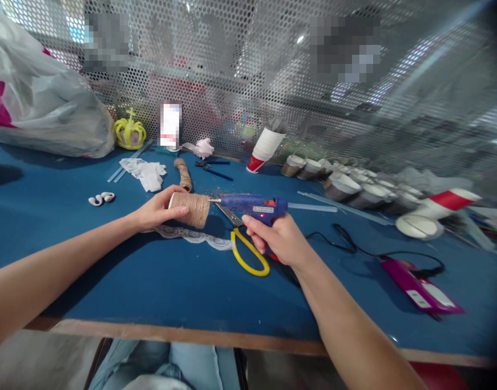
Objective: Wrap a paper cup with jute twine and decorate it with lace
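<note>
My left hand [162,208] is wrapped round a twine-covered paper cup [195,210], which lies on its side above the table. My right hand [273,234] grips a blue hot glue gun [248,203]. Its metal nozzle meets or nearly meets the right end of the cup; I cannot tell which. A clear glue stick [311,207] sticks out of the gun's back. Under the gun lie scissors with yellow handles [252,260], their blades partly hidden. A strip of white lace [191,236] runs along the table from below my left hand to the scissors.
Behind are a twine bundle [183,176], pliers [216,170], white cloth [145,172] and a yellow crown [130,132]. Stacked paper cups [268,143] and several wrapped cups [341,185] stand along the mesh. A black cord [346,238] reaches a purple power strip [419,287] at right.
</note>
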`<state>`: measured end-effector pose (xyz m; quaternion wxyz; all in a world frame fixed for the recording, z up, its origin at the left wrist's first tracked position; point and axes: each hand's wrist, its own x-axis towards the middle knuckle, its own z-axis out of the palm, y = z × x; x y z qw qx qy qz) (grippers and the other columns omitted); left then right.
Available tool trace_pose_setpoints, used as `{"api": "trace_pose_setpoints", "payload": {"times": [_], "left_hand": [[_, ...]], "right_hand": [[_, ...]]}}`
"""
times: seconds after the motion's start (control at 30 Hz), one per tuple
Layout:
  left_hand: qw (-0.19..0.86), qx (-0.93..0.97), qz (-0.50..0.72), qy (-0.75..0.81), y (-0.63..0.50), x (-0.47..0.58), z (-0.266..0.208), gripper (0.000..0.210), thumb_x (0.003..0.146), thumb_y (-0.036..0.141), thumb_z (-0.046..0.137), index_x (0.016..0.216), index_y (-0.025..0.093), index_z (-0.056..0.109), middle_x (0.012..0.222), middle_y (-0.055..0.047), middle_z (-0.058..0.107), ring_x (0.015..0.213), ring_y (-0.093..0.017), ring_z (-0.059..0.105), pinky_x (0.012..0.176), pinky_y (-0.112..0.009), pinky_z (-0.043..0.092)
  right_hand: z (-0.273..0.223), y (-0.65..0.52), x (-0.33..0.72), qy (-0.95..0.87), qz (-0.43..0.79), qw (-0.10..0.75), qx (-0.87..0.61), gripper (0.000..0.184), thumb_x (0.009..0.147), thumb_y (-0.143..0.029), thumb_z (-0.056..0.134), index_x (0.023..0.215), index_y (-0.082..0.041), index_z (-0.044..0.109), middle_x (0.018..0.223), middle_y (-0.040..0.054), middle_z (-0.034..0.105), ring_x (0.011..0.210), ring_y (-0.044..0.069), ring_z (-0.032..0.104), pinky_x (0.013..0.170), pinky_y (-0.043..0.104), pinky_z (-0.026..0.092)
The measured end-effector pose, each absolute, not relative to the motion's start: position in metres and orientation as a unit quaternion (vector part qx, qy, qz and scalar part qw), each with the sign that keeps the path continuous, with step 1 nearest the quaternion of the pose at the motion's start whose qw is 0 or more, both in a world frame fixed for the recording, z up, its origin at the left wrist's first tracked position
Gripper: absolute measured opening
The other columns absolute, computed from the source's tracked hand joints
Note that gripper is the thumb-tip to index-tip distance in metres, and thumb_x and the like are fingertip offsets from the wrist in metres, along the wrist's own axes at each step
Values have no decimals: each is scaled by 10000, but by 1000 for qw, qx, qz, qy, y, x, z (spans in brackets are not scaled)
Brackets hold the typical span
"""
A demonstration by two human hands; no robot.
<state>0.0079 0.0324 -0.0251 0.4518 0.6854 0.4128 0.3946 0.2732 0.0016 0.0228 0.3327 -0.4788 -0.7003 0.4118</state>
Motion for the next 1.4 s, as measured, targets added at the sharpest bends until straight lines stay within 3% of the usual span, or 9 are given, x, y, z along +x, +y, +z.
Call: {"api": "trace_pose_setpoints", "payload": {"times": [0.3,0.57,0.9,1.4], "left_hand": [[457,685,398,403,32,8,-26,507,674,507,620,1015,165,467,880,-23,553,790,-172,536,703,-283,462],[471,660,412,417,33,7,-27,524,693,534,602,1044,168,470,923,-37,561,822,-183,549,712,-298,466],[451,684,400,411,30,9,-23,503,674,529,600,999,168,471,871,-24,560,792,-177,543,684,-279,455],[494,635,412,427,29,13,-22,517,672,562,610,971,154,506,843,-23,576,751,-165,541,649,-265,434]], "right_hand": [[13,3,270,-685,434,352,-468,372,794,-452,595,570,-167,511,357,-61,441,307,61,412,350,203,351],[21,1,274,-714,434,315,-450,380,816,-436,578,563,-162,507,364,-51,454,322,56,418,369,199,350],[16,5,270,-665,448,366,-472,366,779,-448,613,579,-149,544,357,-57,456,304,55,415,347,195,327],[21,-3,267,-714,418,326,-458,372,806,-457,574,581,-166,516,370,-48,464,342,70,421,421,235,383]]}}
